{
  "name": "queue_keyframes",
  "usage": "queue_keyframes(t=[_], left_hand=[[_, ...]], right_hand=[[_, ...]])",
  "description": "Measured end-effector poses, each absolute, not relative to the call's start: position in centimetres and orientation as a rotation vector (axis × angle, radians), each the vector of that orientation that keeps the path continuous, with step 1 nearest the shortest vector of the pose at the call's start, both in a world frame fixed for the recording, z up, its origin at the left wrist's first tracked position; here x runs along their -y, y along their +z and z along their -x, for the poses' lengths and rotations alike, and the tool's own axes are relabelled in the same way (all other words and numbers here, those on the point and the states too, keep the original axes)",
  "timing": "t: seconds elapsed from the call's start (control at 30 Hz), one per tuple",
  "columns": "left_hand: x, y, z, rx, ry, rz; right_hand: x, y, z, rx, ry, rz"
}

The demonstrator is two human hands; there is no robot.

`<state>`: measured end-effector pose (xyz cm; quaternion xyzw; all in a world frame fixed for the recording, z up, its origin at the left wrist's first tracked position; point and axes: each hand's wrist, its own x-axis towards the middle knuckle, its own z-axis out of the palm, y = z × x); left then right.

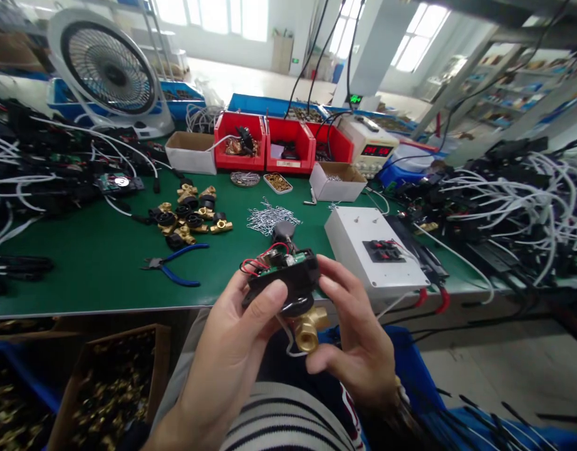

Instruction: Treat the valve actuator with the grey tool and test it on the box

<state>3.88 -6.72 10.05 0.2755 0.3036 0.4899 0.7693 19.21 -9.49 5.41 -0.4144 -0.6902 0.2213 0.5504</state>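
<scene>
Both hands up close over the lap, in front of the bench edge; left hand (227,357) curled round the valve assembly (288,288), thumb pressed flat on the matte black plastic housing; right hand (358,338) pinches it from the other side, fingers bent, fingertips on the housing edge and near the brass fitting (309,329); fitting is rounded, threaded, shiny gold, hanging below the housing; small green circuit board (281,262) with red and black wires sits exposed on top.

Lower left: cardboard box (104,388) full of dull brass parts.

On the green mat (81,250): blue-handled pliers (175,266) lying flat, well left of the hands; white rectangular switch box (375,250) with black rocker block, just right of the hands; heap of thin bright wire clips (269,216) behind; cluster of brass-and-black valve bodies (189,216) further left.

Back row: red plastic bins (283,144), two open white cartons, a power supply (370,147) with red digits; round white fan (107,69) far left; tangles of white cable on both sides.
</scene>
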Motion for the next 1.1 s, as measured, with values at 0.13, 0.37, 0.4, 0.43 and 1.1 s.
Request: queue_keyframes(t=[0.13,0.37,0.4,0.43,1.1], left_hand=[[6.8,10.1,-3.7,-0.704,1.060,-0.638],[6.7,9.9,-3.6,-0.750,1.069,-0.693],[6.6,9.9,-3.6,-0.755,1.071,-0.695],[6.6,9.8,-3.7,-0.762,1.075,-0.695],[6.3,9.6,-3.4,-0.672,1.114,-0.555]], right_hand=[[9.2,6.0,-19.6,1.667,0.546,0.972],[9.1,6.6,-19.4,1.647,0.656,0.893],[9.1,6.6,-19.4,1.637,0.675,0.886],[9.2,6.7,-19.4,1.629,0.690,0.878],[10.5,4.0,-22.1,1.887,0.761,1.151]])
